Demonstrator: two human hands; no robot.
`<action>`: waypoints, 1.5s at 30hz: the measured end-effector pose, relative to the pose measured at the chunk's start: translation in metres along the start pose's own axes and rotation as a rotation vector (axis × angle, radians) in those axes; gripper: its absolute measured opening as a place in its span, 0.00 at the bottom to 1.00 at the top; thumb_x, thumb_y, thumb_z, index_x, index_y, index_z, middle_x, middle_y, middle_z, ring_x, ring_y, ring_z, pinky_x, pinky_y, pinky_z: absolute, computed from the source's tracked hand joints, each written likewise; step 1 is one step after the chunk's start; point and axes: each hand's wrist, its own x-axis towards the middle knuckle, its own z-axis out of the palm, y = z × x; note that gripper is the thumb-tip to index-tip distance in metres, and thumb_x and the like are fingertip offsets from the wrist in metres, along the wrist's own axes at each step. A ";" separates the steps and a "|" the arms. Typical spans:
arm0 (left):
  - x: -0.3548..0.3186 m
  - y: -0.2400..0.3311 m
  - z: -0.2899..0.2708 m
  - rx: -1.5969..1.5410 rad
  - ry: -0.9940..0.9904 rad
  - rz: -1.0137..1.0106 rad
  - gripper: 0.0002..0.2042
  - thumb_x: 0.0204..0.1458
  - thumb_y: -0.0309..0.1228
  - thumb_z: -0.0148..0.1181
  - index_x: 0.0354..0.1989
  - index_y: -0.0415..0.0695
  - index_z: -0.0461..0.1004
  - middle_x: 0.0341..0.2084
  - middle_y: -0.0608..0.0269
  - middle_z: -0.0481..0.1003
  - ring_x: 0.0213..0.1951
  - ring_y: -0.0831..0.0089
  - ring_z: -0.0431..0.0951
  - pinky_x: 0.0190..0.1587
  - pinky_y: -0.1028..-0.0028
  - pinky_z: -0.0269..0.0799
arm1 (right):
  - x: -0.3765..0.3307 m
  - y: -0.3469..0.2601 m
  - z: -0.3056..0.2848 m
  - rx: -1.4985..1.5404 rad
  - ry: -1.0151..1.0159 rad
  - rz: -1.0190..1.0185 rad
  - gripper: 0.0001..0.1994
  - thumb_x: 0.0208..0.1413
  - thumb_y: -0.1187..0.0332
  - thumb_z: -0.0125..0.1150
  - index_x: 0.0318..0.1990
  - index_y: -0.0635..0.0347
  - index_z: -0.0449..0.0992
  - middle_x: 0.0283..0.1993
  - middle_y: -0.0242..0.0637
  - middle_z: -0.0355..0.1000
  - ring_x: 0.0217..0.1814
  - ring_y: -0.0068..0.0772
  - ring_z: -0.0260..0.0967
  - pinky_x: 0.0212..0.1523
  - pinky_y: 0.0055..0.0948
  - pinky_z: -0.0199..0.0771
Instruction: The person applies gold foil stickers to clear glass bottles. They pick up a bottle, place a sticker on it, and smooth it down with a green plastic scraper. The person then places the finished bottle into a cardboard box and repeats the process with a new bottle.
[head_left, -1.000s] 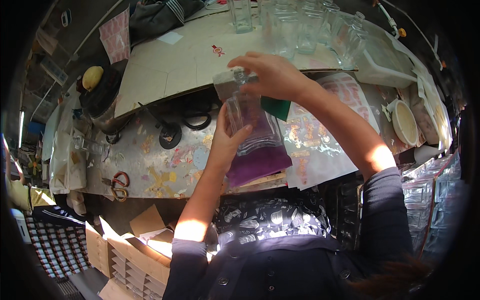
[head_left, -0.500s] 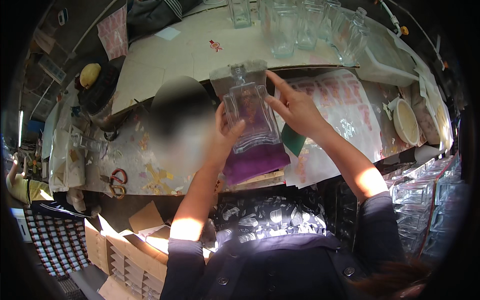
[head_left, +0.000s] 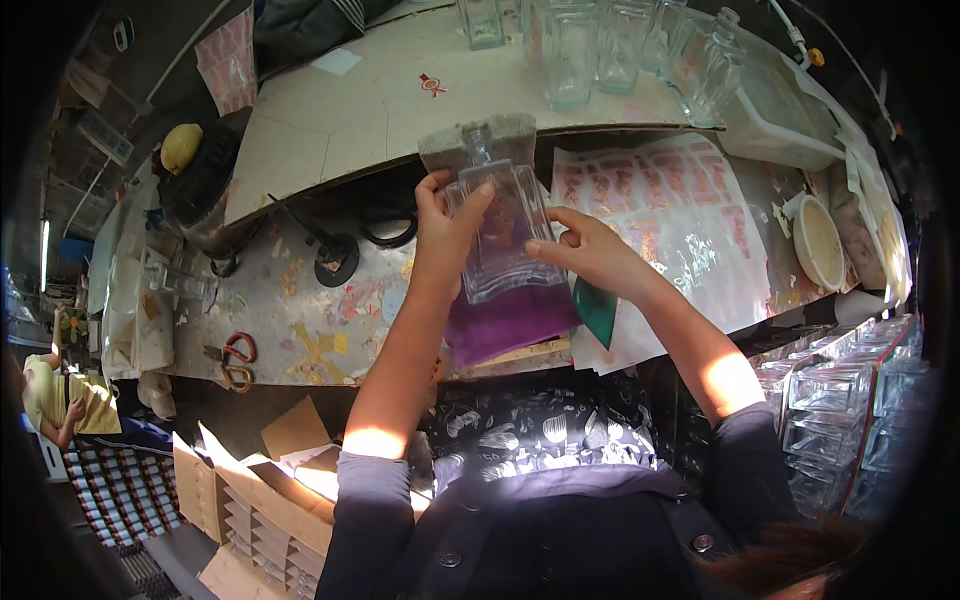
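Two hands meet at centre frame: our left hand [head_left: 447, 222] and right hand [head_left: 590, 250] clasp a glass bottle [head_left: 497, 235] by its sides, likely heavy, slick, breakable.

The bottle [head_left: 497, 235] is clear, glossy glass; the cloth [head_left: 505, 322] beneath it is soft, matt purple fabric. The tabletop [head_left: 290, 300] looks smooth, paint-blotched; the sheet [head_left: 690, 235] is glossy paper.

— What can't we make out here?
— The purple cloth [head_left: 510, 325] is partly hidden behind the glass bottle [head_left: 497, 235] we hold, and the green piece [head_left: 597, 310] is half covered by our right hand [head_left: 590, 250].
— And the far glasses [head_left: 570, 50]?
— Cut off at the top edge. The stacked clear boxes [head_left: 840, 400] blur toward the rim.
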 end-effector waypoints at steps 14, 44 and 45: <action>-0.018 0.010 -0.029 -0.077 -0.138 -0.217 0.35 0.52 0.33 0.63 0.64 0.40 0.49 0.51 0.54 0.67 0.52 0.67 0.71 0.53 0.68 0.68 | 0.005 0.021 0.005 0.135 0.027 -0.051 0.32 0.49 0.45 0.64 0.53 0.63 0.72 0.22 0.28 0.65 0.25 0.18 0.59 0.28 0.22 0.60; -0.035 -0.001 -0.040 -0.074 -0.285 -0.151 0.45 0.44 0.23 0.68 0.69 0.39 0.44 0.57 0.49 0.62 0.56 0.64 0.69 0.55 0.69 0.68 | 0.001 0.020 0.011 0.120 0.072 -0.020 0.30 0.51 0.45 0.62 0.51 0.63 0.74 0.22 0.25 0.62 0.25 0.17 0.57 0.27 0.22 0.56; -0.036 -0.001 -0.040 -0.075 -0.284 -0.151 0.45 0.44 0.23 0.68 0.69 0.39 0.44 0.57 0.49 0.62 0.56 0.64 0.69 0.55 0.69 0.68 | 0.002 0.021 0.011 0.100 0.079 -0.031 0.31 0.50 0.45 0.63 0.51 0.62 0.74 0.21 0.26 0.62 0.24 0.17 0.56 0.26 0.22 0.55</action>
